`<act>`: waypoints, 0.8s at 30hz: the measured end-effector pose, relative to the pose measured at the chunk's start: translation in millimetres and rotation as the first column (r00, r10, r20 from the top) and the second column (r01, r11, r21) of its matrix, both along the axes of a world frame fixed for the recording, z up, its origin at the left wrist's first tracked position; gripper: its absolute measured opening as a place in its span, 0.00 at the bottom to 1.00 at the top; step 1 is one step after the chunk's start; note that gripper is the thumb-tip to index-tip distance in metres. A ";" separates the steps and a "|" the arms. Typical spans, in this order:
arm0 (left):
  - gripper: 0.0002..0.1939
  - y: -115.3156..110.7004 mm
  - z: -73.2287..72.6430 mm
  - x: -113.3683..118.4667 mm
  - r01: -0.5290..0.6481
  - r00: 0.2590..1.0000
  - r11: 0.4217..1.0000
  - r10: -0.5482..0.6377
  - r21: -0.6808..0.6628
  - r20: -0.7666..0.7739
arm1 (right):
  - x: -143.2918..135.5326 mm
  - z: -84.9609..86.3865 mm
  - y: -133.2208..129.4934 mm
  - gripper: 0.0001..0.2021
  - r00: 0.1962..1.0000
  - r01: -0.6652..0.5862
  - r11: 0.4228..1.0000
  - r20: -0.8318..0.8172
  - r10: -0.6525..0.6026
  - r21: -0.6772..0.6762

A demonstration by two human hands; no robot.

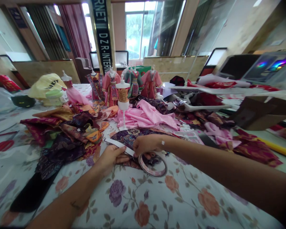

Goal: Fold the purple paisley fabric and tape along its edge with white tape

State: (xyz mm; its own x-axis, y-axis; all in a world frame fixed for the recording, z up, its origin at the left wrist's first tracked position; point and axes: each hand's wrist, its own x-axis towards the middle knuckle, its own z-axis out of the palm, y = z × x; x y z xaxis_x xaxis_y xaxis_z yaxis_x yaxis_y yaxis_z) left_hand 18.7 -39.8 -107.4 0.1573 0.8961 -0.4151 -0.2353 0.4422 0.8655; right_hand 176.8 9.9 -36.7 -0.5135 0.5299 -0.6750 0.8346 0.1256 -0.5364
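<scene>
Between my two hands stretches a strip of white tape (115, 143), its free end pointing up and left. My left hand (113, 157) pinches the strip near its middle, thumb on top. My right hand (145, 144) is closed at the strip's other end, and the tape roll (153, 173) hangs just below it. Behind the hands lies a dark patterned brocade cloth (124, 136). Just past that cloth stands a small white mannequin (123, 106) with a gold-brown patterned wrap (123, 94) around its chest. My right fingertips are partly hidden.
Crumpled brocade scraps (69, 130) spread at the left, above a black strip of cloth (34, 194). Pink satin (147, 116) lies behind the mannequin. Several dressed miniature mannequins (111, 84) form a row further back. A cardboard box (259, 111) and a yellow tube (276, 148) are at the right.
</scene>
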 end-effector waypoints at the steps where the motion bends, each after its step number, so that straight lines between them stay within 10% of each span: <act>1: 0.06 0.3 0.3 -0.1 -0.010 1.000 1.000 0.010 0.000 0.000 | 1.6 0.1 -1.6 0.11 1.000 0.018 1.000 -0.023 -0.018 0.008; 12: 0.08 -0.6 1.6 -0.8 -0.014 1.000 0.999 0.013 0.033 0.023 | 35.2 14.6 -28.0 0.10 0.952 0.196 0.980 -0.242 -0.188 0.009; 24: 0.08 1.3 -5.0 1.8 -0.079 0.977 0.997 0.079 -0.008 0.197 | 13.3 36.4 -9.1 0.07 0.984 -0.088 0.947 0.176 0.033 0.310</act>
State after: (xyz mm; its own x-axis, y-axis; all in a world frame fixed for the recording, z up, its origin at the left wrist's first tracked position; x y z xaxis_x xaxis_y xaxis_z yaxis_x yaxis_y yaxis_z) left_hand 20.5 -38.6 -112.3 0.1649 0.9090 -0.3828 -0.4355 0.4153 0.7986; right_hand 190.1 0.8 -0.3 -0.4460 0.7010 -0.5564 0.8940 0.3188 -0.3150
